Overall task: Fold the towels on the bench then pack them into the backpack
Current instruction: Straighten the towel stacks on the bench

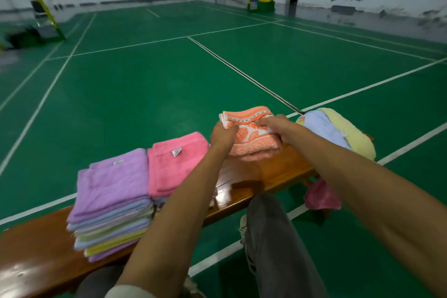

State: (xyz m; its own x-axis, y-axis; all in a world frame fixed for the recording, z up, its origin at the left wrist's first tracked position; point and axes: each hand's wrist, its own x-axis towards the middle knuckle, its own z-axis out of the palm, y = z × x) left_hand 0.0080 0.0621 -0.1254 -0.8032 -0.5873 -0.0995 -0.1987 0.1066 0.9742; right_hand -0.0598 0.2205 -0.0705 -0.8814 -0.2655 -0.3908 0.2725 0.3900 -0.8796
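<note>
An orange and white patterned towel (251,138), partly folded, lies on the wooden bench (271,172). My left hand (223,134) grips its left edge and my right hand (278,127) holds its top right part. To the left stands a tall stack of folded towels with a purple one (113,181) on top, and beside it a folded pink towel (176,164). Unfolded towels, light blue (321,128) and yellow (353,135), are heaped at the bench's right end. No backpack is in view.
A pink cloth (321,197) hangs below the bench on the right. My grey-trousered leg (275,237) and white shoe stand on the green court floor (169,75). A net post (41,0) stands far left, and a green bin (266,3) at the back.
</note>
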